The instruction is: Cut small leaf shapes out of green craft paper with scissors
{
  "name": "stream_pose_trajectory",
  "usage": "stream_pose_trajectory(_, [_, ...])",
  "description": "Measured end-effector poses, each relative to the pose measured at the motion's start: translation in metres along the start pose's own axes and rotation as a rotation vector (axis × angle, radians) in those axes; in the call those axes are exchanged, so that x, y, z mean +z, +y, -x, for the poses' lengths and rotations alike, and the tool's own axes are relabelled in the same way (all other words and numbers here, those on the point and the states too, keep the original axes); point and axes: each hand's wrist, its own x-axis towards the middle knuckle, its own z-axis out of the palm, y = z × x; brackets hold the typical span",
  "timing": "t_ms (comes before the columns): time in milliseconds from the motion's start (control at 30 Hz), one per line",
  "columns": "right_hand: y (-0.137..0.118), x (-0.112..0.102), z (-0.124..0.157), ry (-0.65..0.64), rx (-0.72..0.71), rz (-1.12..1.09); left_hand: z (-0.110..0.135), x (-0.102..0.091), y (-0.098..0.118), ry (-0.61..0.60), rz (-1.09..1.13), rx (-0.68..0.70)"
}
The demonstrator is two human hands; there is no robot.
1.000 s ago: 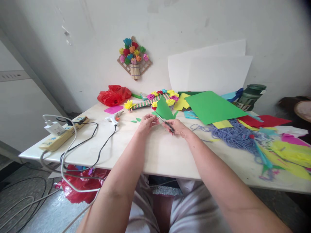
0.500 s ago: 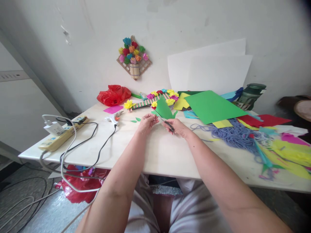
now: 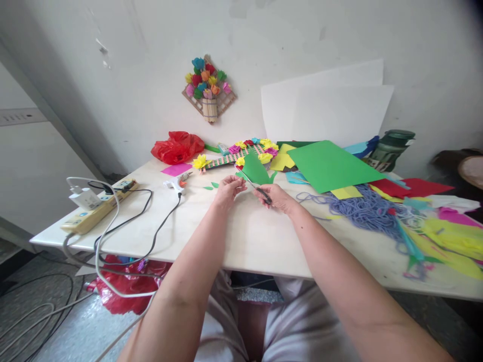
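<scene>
A power strip (image 3: 108,201) sits by the left edge of the table (image 3: 264,246), then a glue gun (image 3: 175,184). The left hand (image 3: 230,191) has bent fingers; I can't tell if they hold anything. Near the middle, scissors (image 3: 264,195) point to the back edge; the right hand (image 3: 278,198) grips them.

Legible text: none | charger (image 3: 85,199): faint print, too small to read | cabinet (image 3: 28,161): small dark marks along its grey strip (image 3: 17,117), unreadable | bottle (image 3: 390,150): pale patch low down, too blurred to make out
</scene>
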Motion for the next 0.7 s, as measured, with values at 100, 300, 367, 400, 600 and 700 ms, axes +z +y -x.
stream_pose_trajectory(100, [-0.0001, -0.0006, -0.0003, -0.001, -0.001, -0.007, 0.0001, -0.0004, -0.0003, -0.017, -0.008, 0.011])
stream_pose_trajectory(300, [0.0029, -0.0014, -0.0034, -0.018, -0.009, -0.039, -0.0006, 0.0003, -0.0019, -0.017, -0.023, 0.0])
stream_pose_trajectory(367, [0.0041, -0.0017, -0.0043, -0.018, -0.011, -0.019, -0.0013, 0.0001, -0.0027, -0.018, -0.018, 0.001])
stream_pose_trajectory(400, [0.0047, -0.0019, -0.0046, -0.018, -0.013, -0.007, -0.0017, -0.0001, -0.003, -0.018, -0.014, 0.002])
stream_pose_trajectory(600, [0.0058, -0.0025, -0.0056, -0.006, -0.022, 0.038, -0.0027, -0.0007, -0.0041, -0.025, -0.008, 0.0])
stream_pose_trajectory(700, [0.0041, -0.002, -0.0049, 0.002, -0.024, 0.05, -0.0026, 0.0001, -0.0043, -0.04, -0.01, 0.016])
